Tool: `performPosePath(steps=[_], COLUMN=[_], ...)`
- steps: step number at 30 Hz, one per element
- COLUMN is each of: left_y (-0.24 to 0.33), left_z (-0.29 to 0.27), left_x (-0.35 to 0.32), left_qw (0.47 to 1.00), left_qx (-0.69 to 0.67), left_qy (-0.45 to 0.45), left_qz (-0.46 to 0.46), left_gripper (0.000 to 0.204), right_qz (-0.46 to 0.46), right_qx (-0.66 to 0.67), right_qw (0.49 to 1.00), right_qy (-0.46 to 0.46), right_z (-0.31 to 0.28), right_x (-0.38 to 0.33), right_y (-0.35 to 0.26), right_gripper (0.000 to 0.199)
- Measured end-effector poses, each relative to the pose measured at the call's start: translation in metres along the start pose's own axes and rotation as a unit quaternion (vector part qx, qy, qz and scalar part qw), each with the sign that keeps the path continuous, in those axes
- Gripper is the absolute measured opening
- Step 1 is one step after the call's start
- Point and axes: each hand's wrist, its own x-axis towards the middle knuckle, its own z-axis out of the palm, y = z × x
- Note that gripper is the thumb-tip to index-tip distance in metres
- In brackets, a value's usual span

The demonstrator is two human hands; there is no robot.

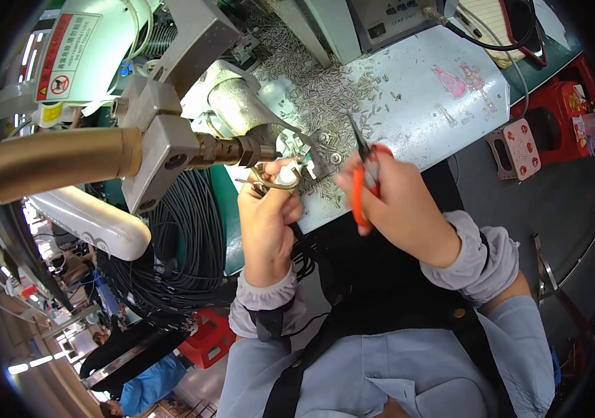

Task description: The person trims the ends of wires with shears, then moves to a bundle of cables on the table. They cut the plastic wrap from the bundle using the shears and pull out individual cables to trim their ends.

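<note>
My right hand (409,205) is closed round the handles of red-handled needle-nose pliers (360,198), whose dark, thin jaws point up and away over the bench. My left hand (267,230) is pinched on a small white part (288,174), just below the tip of a metal nozzle (259,152). A curved brass-coloured piece passes by its fingers; whether they touch it I cannot tell. Close to both hands, at the bench's near edge, stands a metal fixture (322,157) with small bits on it. The pliers are apart from the white part.
Many small metal pins (325,87) lie scattered over the pale bench top (423,104). A brass-coloured cylinder (67,160) on a metal block juts in from the left. Black cable coils (189,230) hang left of my left arm. Red stools (210,338) stand on the floor.
</note>
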Motion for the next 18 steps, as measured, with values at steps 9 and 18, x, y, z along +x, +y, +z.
performPosePath(steps=[9, 18], left_y=[0.015, 0.011], left_z=[-0.005, -0.003], left_x=[0.011, 0.005], left_qw=[0.996, 0.993], left_qx=[0.088, 0.112], left_qy=[-0.015, 0.035], left_qz=[-0.029, 0.005], left_gripper=[0.027, 0.037], right_qz=[-0.051, -0.150], right_qx=[-0.027, -0.081], right_qw=[0.998, 0.985], right_qy=[-0.014, 0.031], right_z=[0.004, 0.007], right_x=[0.042, 0.043], right_y=[-0.006, 0.001], right_gripper=[0.016, 0.017])
